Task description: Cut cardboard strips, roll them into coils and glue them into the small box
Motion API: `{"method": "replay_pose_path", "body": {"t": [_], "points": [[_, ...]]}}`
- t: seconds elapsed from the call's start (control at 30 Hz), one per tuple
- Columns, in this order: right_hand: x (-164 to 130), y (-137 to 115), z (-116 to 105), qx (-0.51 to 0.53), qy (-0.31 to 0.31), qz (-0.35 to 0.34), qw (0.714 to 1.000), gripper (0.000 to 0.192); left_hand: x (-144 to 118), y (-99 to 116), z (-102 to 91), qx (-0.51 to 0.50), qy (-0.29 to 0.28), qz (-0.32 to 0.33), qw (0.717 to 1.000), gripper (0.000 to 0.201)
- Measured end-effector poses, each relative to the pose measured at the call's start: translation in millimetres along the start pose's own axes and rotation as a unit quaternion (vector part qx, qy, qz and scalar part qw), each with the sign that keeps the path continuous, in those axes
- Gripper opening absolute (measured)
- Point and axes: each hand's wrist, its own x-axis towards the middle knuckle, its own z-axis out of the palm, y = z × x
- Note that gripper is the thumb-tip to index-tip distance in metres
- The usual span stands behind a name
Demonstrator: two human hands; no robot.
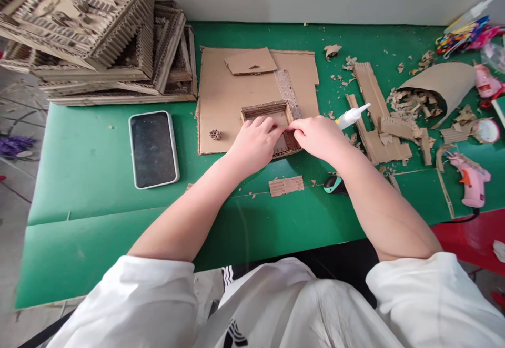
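Note:
A small open cardboard box (263,109) with corrugated walls lies near the front of a flat cardboard sheet (221,90). My left hand (258,139) rests over its front left part, fingers curled inward onto it. At its right wall, my right hand (317,135) is closed with fingertips pressed against the cardboard. The two hands' fingertips nearly meet inside the box, and what exactly they pinch is hidden. Behind my right hand the white nozzle of a glue bottle (352,115) sticks out. A clear ruler (286,86) lies on the sheet, partly behind the box.
Stacked corrugated cardboard frames (118,77) stand at back left, near a phone (153,149). Cardboard strips (371,88) and scraps litter the right, beside a paper cone (450,88) and pink glue gun (471,180). A black-and-green tool (334,184) and corrugated piece (286,185) lie in front.

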Motion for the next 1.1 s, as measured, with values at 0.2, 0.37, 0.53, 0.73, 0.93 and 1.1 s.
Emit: {"method": "replay_pose_path", "body": {"t": [0.2, 0.37, 0.53, 0.73, 0.93, 1.1], "points": [[-2.7, -2.3, 4.2, 0.001, 0.028, -0.013, 1.0, 0.036, 0.3, 1.5, -3.4, 0.007, -0.017, -0.006, 1.0, 0.041], [-6.4, -0.5, 6.4, -0.003, 0.04, -0.024, 0.999, 0.037, 1.0, 0.9, -2.4, 0.004, -0.008, -0.002, 1.0, 0.037], [-14.6, -0.6, 4.0, 0.013, 0.053, -0.028, 0.998, 0.035, 2.0, 1.2, -2.2, 0.013, -0.009, 0.001, 1.0, 0.033], [-16.5, 0.0, 5.3, 0.002, 0.011, -0.041, 0.999, 0.033, 16.0, -0.7, -12.6, 0.029, -0.053, 0.012, 0.998, 0.031], [-14.7, 1.2, 8.3, 0.017, 0.007, -0.03, 0.999, 0.034, 47.4, -1.9, -28.2, 0.049, -0.14, 0.015, 0.989, 0.028], [-14.7, 1.4, 8.0, 0.016, 0.005, -0.03, 0.999, 0.033, 64.5, -2.8, -33.8, 0.043, -0.178, -0.014, 0.983, 0.024]]}}
